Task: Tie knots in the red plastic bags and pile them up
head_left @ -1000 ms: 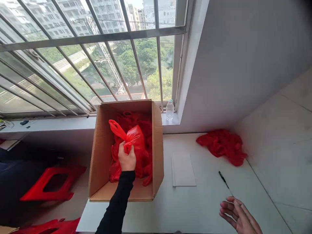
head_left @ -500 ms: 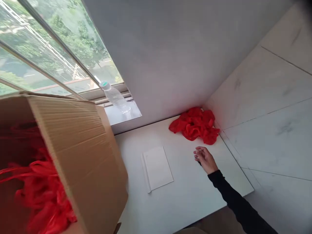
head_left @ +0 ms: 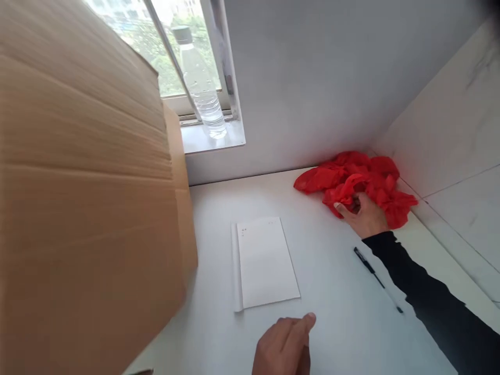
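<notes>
The right hand (head_left: pixel 364 216) lay at the near edge of the pile of red bags (head_left: pixel 359 185), in the far right corner of the white table (head_left: pixel 336 323) against the wall. Its fingers reached into the red plastic; whether they pinched a bag I could not tell. The pile stretched left to right, beyond the fingertips. The left hand (head_left: pixel 285 346) hung empty at the near edge, loosely curled, well apart from the bags. A black pen (head_left: pixel 377 278) lay just beside the right sleeve, a notebook (head_left: pixel 267 263) in the middle, a cardboard box (head_left: pixel 86 198) on the left.
</notes>
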